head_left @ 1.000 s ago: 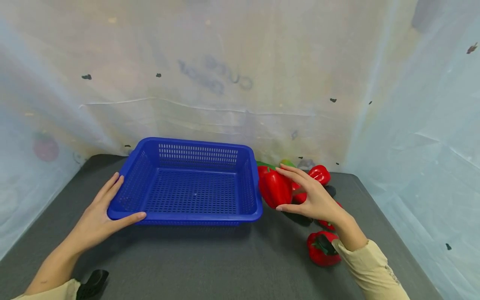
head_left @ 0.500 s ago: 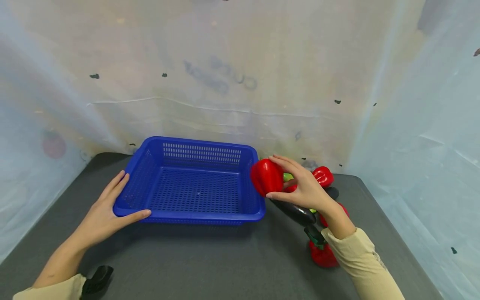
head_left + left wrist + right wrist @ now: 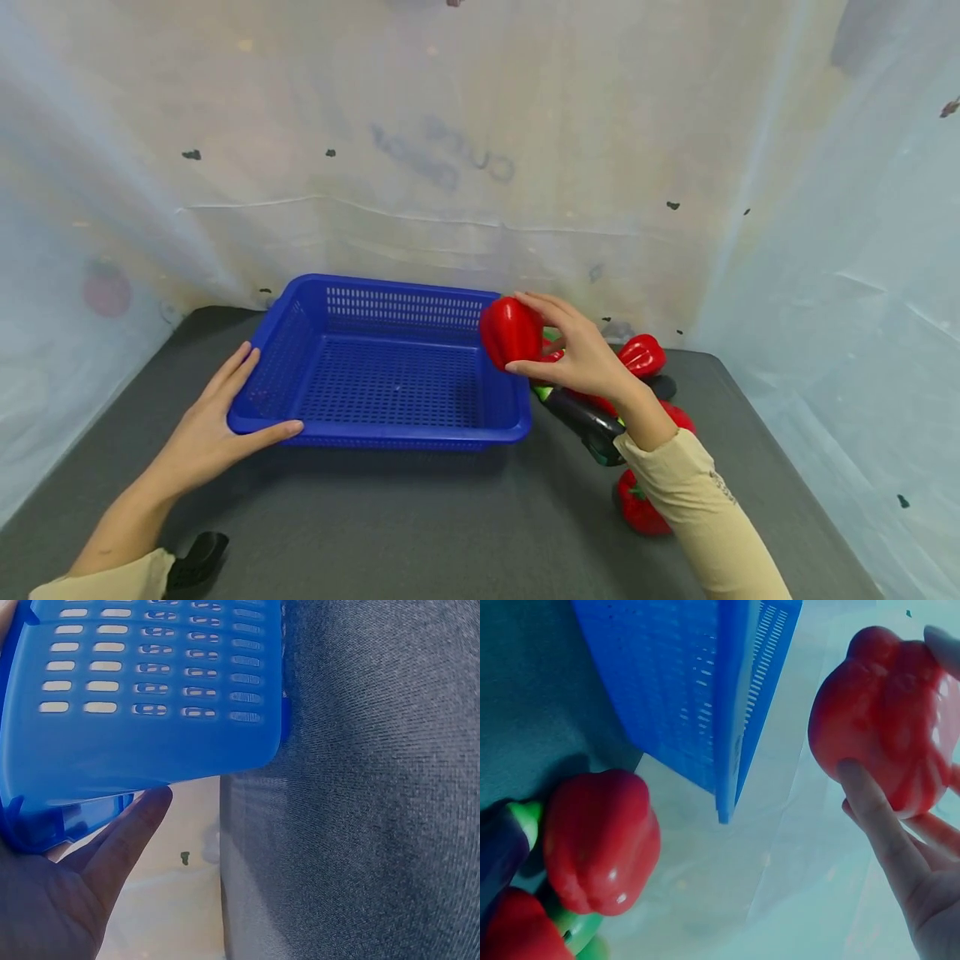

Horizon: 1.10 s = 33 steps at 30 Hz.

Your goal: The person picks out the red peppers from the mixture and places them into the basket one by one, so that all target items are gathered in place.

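My right hand (image 3: 577,342) pinches a glossy red bell pepper (image 3: 510,333) between thumb and fingers. It is held up over the right rim of a blue plastic basket (image 3: 390,435). In the right wrist view the held pepper (image 3: 889,720) is well off the table, beside the basket's edge (image 3: 731,712). My left hand (image 3: 206,433) rests on the basket's near left corner, thumb along the front rim and straight fingers along the left side. The left wrist view shows fingers (image 3: 131,840) at the rim, against the slotted wall (image 3: 150,742). No vegetables lie inside the basket.
Right of the basket lie an eggplant (image 3: 581,417), a red pepper at the back (image 3: 642,356), another near the front (image 3: 643,504) and more vegetables partly behind my right arm. A plastic sheet (image 3: 420,150) walls the dark table's back and sides.
My right hand has lifted the red bell pepper and carried it leftward, from beside the basket to over its right rim. More of the eggplant shows. My left hand stays at the basket corner.
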Each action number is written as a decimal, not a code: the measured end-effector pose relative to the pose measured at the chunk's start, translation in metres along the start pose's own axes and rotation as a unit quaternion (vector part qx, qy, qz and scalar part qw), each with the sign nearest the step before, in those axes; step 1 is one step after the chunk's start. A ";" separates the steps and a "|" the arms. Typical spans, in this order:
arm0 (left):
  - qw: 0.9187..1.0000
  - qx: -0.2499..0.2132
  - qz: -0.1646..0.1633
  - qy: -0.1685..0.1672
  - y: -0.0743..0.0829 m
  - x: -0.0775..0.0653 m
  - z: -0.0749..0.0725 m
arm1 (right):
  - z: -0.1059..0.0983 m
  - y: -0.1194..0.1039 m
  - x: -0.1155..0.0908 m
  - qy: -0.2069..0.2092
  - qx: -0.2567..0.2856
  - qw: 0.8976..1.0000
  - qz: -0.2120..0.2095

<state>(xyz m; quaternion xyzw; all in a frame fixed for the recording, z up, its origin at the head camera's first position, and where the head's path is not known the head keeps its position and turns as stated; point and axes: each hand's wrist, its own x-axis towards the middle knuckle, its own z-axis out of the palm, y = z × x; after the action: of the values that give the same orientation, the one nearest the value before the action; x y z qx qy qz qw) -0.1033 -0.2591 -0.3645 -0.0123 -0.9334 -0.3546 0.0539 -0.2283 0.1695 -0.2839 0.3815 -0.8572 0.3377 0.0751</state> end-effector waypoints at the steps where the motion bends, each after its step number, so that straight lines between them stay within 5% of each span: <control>1: 1.000 0.000 -0.001 0.000 0.000 0.000 0.000 | 0.001 -0.001 0.003 0.000 -0.004 1.000 -0.001; 33: 1.000 -0.015 -0.009 0.001 0.011 0.006 0.009 | 0.029 -0.021 0.073 -0.039 -0.019 0.999 0.013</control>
<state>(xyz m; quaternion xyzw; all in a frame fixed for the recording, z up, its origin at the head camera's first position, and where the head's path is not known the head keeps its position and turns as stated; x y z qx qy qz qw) -0.1091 -0.2454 -0.3632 -0.0043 -0.9281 -0.3687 0.0514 -0.2610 0.0972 -0.2666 0.3816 -0.8707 0.3071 0.0442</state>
